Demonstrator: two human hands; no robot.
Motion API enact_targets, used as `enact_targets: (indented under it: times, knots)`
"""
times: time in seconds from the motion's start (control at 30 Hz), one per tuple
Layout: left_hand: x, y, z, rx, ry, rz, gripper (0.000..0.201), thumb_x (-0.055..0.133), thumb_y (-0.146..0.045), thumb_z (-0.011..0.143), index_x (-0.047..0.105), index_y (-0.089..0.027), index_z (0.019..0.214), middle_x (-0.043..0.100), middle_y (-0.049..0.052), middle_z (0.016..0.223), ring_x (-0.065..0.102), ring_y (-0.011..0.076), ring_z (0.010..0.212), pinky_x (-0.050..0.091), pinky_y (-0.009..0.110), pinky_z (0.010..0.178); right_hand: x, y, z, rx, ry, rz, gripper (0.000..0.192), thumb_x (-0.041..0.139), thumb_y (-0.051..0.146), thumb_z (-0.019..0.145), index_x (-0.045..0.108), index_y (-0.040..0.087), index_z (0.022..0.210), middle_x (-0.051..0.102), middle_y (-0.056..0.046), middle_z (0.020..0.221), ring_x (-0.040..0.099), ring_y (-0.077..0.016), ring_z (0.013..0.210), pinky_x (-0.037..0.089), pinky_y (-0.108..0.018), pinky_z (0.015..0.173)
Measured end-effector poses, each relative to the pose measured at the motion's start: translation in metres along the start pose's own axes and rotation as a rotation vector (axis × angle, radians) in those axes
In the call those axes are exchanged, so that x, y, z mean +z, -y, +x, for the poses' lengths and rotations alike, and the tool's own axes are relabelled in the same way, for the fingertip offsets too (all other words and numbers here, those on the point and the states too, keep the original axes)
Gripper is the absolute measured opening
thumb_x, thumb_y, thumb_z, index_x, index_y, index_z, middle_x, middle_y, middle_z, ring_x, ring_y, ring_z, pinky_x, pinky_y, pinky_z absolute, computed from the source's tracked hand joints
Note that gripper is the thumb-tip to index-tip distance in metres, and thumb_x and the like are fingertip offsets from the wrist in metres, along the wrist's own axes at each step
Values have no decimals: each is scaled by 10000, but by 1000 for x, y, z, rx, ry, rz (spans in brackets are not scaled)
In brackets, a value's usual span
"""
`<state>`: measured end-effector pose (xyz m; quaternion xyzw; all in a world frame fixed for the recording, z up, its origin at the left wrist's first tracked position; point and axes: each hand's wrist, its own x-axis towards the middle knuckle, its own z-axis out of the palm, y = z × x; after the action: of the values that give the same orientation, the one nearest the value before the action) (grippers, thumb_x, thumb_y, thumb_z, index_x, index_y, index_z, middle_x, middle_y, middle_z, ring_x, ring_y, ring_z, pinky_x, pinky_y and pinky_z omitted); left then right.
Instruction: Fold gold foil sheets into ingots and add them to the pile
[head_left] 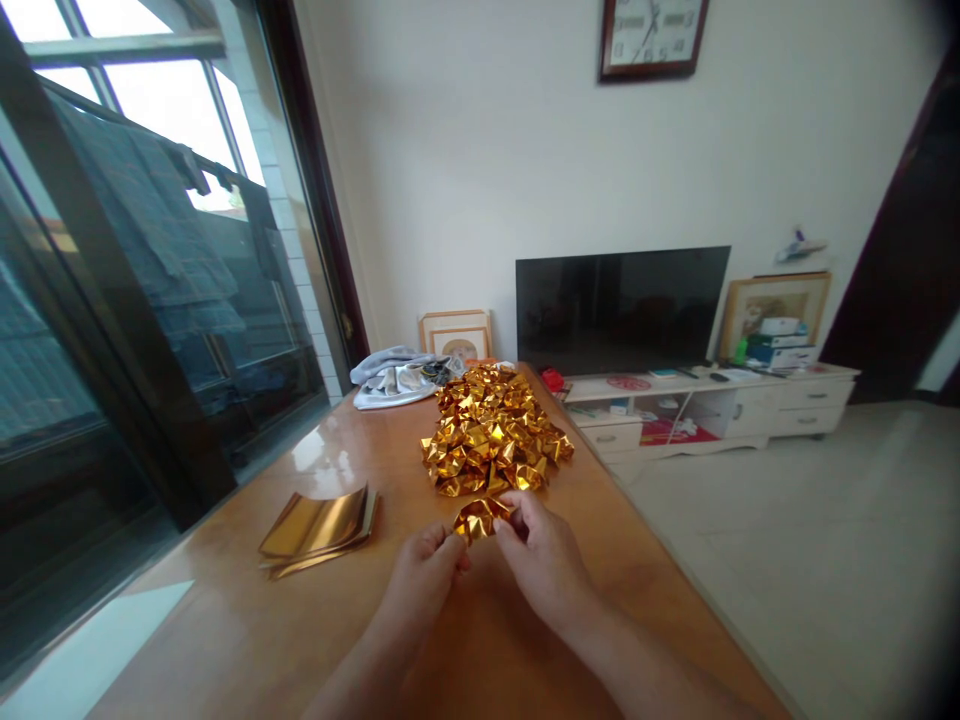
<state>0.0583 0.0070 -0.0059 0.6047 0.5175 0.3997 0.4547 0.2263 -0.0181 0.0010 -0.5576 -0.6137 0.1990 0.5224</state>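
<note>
Both hands meet low over the wooden table [247, 640]: the left hand [424, 580] and right hand [544, 560] pinch a crumpled gold foil piece [480, 518] between their fingertips, one at each end. To the left lies a stack of flat gold sheets [319, 525]. Just beyond the held piece spreads a heap of folded foil [491, 435], which hides the table's middle. Behind it sits what looks like a bundle of grey cloth [394, 378]. Farther off stand a TV [621, 308] and a white cabinet [712, 405].
</note>
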Motion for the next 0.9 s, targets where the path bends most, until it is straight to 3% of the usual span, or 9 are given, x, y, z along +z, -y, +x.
enact_targets:
  times: [0.43, 0.73, 0.9]
  knots:
    - [-2, 5, 8, 248, -121, 325, 149, 497, -234, 777, 531, -183, 641, 515, -34, 596, 467, 132, 585, 281, 233, 546, 2, 12, -7, -113, 47, -117, 312, 562, 148, 839, 637, 243, 1127, 706, -31, 979, 641, -197, 898, 471, -301, 811]
    - [-2, 12, 8, 172, -92, 141, 216, 543, -352, 837, 626, -161, 781, 615, -3, 671, 548, 149, 610, 350, 225, 552, -1, 1, -2, -50, 14, -88, 250, 546, 204, 859, 627, 232, 1094, 690, -16, 871, 636, -187, 803, 466, -282, 720]
    - [-1, 16, 9, 148, -102, 50, 219, 550, -346, 821, 616, -163, 721, 619, 3, 655, 569, 148, 612, 386, 220, 554, 0, -4, -2, -26, 32, -97, 175, 540, 234, 873, 632, 228, 1021, 701, -9, 822, 643, -184, 745, 442, -271, 667]
